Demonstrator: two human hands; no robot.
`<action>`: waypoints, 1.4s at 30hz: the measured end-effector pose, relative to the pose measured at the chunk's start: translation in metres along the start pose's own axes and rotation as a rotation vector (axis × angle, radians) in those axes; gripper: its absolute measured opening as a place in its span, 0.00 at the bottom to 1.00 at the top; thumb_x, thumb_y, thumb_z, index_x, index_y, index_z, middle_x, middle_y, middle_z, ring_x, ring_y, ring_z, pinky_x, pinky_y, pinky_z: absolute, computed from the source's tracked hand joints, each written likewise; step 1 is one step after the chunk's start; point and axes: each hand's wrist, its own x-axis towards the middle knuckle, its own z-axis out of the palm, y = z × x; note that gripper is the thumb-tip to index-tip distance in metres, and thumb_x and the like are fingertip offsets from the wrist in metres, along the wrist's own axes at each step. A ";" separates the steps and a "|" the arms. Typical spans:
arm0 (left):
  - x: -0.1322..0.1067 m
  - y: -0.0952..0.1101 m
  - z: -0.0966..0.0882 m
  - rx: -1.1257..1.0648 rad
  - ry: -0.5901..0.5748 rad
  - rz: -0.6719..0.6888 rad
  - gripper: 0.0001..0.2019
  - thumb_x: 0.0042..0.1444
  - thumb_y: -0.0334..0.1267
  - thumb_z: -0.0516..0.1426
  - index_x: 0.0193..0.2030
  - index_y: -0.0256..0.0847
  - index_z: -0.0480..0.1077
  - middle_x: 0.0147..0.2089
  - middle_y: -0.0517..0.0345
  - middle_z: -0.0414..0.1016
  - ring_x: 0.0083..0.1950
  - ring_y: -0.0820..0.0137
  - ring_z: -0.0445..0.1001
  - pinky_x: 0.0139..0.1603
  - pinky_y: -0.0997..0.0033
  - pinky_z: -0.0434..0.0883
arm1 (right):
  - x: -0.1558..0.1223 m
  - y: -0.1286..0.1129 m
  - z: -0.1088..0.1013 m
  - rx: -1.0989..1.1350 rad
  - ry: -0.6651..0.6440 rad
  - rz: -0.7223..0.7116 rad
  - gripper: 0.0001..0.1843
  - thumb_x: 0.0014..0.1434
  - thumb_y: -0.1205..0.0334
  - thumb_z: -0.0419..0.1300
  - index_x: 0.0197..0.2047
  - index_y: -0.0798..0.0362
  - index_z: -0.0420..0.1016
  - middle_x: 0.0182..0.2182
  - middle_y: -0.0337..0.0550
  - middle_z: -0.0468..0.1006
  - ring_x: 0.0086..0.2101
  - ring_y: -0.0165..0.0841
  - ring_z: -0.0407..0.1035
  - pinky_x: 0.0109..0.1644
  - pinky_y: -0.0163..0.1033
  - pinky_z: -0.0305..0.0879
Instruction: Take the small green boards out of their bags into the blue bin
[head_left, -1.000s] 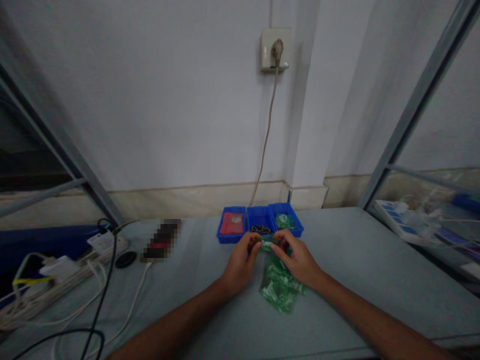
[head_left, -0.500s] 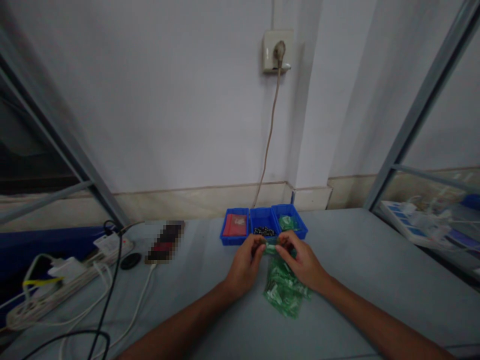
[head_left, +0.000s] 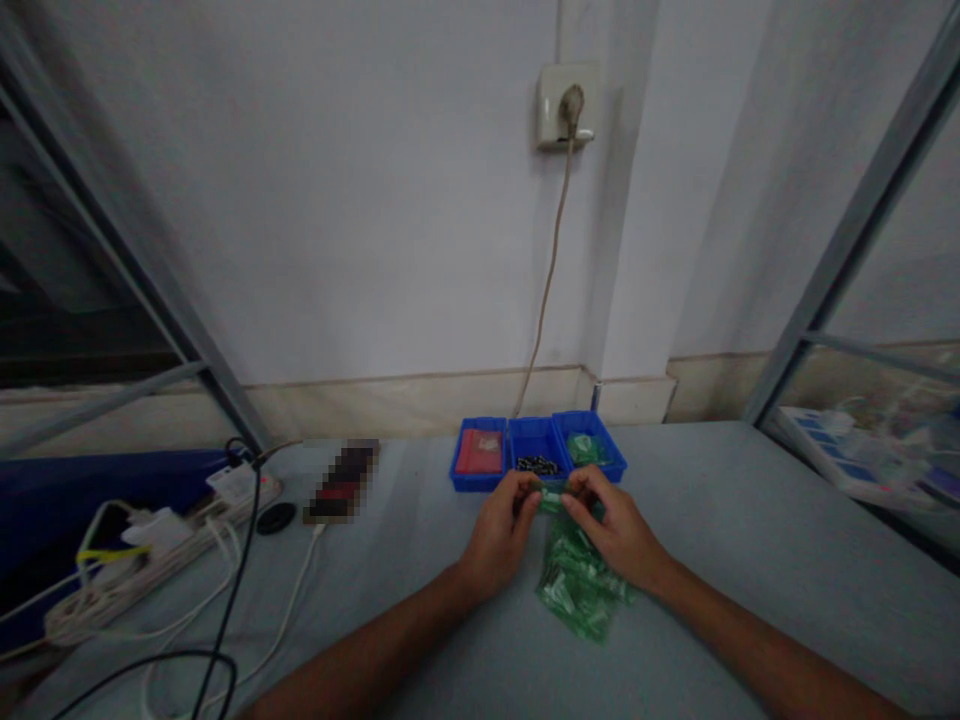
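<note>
Between my two hands, just in front of the blue bins, a small green plastic bag (head_left: 553, 498) is pinched at both ends. My left hand (head_left: 504, 525) grips its left end between thumb and fingers. On the other end, my right hand (head_left: 609, 522) is closed the same way. Below them, several green plastic bags (head_left: 577, 590) lie in a loose pile on the table, partly under my right hand. The middle blue bin (head_left: 534, 437) contains small black and silver pieces (head_left: 538, 465), too small to name.
The left blue bin (head_left: 455, 470) holds a red packet (head_left: 480, 450); the right one (head_left: 619, 462) holds green bags (head_left: 587, 448). Leftward lie a pixelated phone-like object (head_left: 343, 482), a black disc (head_left: 276, 518), a power strip (head_left: 161, 560) and cables. Metal posts (head_left: 862, 230) flank the table.
The whole view has shifted slightly, so everything appears a little further right. My hands keep their pinch on the small green bag, with little change in pose.
</note>
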 end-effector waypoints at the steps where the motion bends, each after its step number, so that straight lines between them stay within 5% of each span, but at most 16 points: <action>1: 0.000 0.000 0.000 0.004 0.002 0.005 0.08 0.73 0.40 0.54 0.51 0.42 0.71 0.43 0.57 0.76 0.43 0.67 0.74 0.47 0.68 0.71 | 0.000 0.000 0.000 0.000 -0.003 -0.001 0.07 0.73 0.55 0.58 0.44 0.48 0.69 0.33 0.38 0.74 0.34 0.36 0.72 0.40 0.40 0.67; 16: -0.001 0.002 0.000 0.019 -0.007 0.005 0.14 0.73 0.42 0.55 0.61 0.42 0.70 0.42 0.57 0.75 0.41 0.67 0.73 0.45 0.68 0.70 | 0.000 0.002 0.001 0.028 0.003 -0.006 0.10 0.74 0.51 0.57 0.43 0.49 0.71 0.33 0.39 0.75 0.34 0.36 0.71 0.38 0.39 0.67; 26: 0.002 0.004 -0.004 0.155 -0.082 0.102 0.14 0.73 0.45 0.57 0.37 0.40 0.68 0.37 0.59 0.68 0.38 0.68 0.67 0.39 0.69 0.64 | 0.000 0.000 0.002 0.063 0.024 0.004 0.11 0.73 0.51 0.58 0.42 0.49 0.72 0.32 0.39 0.75 0.33 0.36 0.70 0.39 0.39 0.66; 42: 0.001 -0.005 -0.001 0.159 -0.078 0.073 0.14 0.74 0.45 0.55 0.36 0.42 0.65 0.36 0.59 0.66 0.38 0.67 0.65 0.40 0.68 0.62 | 0.000 0.005 0.005 -0.003 -0.051 -0.032 0.10 0.73 0.52 0.60 0.43 0.49 0.73 0.33 0.38 0.73 0.34 0.36 0.69 0.40 0.40 0.65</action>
